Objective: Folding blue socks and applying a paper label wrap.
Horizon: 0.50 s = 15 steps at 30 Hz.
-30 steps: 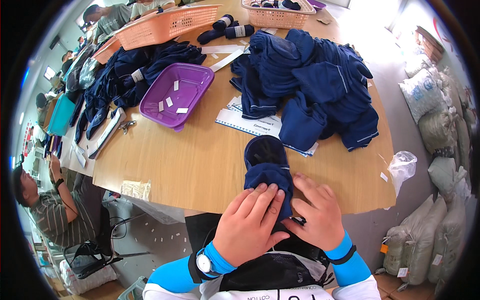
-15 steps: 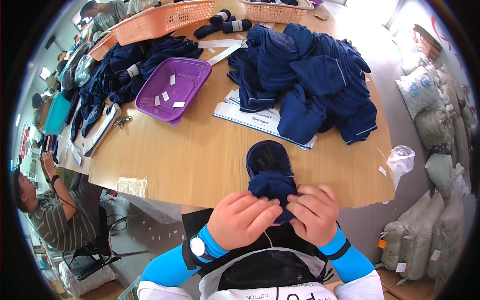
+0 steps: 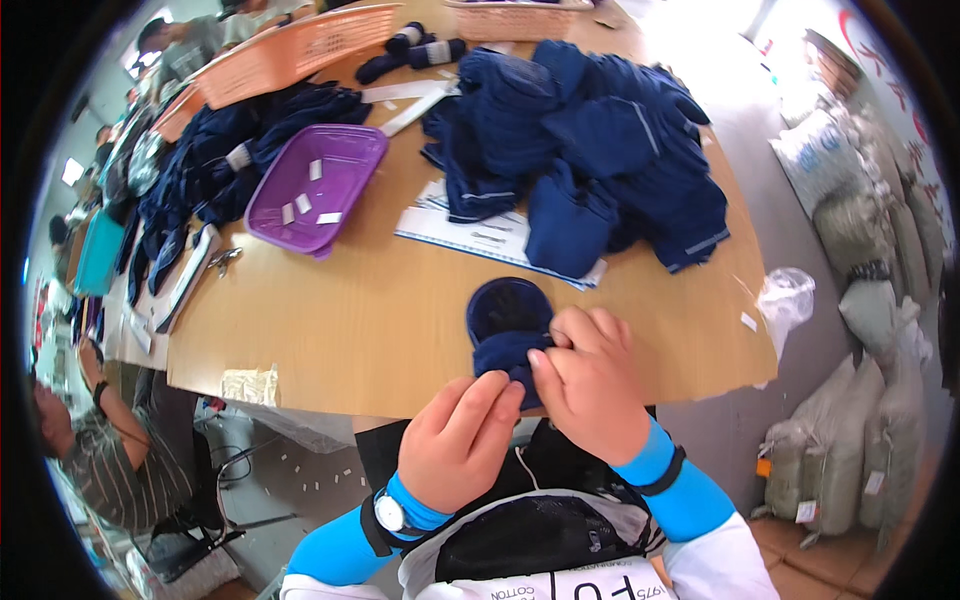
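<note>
**Both hands working a navy sock at the table's near edge**

I have both hands together at the near edge of the wooden table. My right hand is clamped on the dark navy sock, fingers pinching the bunched fabric at its near end. My left hand comes in beside it, fingertips pressing the same fold from below. The sock's opening gapes round just beyond my knuckles, lying on the tabletop.

I judge the step in hand to be rolling or folding this sock's cuff. The next move calls for a firm pinch from both hands and an even turn of the fabric, so the roll does not slip open.

Beyond the sock lies a white printed sheet, flat and rectangular, partly under a big heap of navy socks ahead and to the right. Ahead and left of my hands sits a purple tray holding a few small white labels. Past it lie more navy garments and an orange basket. Well to my right, off the table, pale sacks are stacked on the floor; their markings are too small to tell.
</note>
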Available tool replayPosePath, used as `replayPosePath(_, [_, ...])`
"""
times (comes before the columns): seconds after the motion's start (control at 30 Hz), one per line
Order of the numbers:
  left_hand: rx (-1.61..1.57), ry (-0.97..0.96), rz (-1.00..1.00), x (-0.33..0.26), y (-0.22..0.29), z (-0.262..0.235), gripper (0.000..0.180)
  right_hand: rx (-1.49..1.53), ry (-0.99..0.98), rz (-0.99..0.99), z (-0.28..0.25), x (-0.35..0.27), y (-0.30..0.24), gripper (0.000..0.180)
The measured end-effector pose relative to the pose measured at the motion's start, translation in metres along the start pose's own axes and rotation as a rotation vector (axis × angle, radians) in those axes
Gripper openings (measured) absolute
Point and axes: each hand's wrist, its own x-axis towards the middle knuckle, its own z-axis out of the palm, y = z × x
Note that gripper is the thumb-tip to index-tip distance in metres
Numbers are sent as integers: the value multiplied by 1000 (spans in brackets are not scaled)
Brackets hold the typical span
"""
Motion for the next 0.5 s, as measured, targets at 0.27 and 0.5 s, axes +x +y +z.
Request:
replayPosePath(0.27, [169,141,177,-13,-9,18,34,63,-111,-1,-11,-17,-6,23])
replayPosePath(0.5, [-77,122,100,-4,-15,12,23,124,-61,-251,-20,-38,9,46])
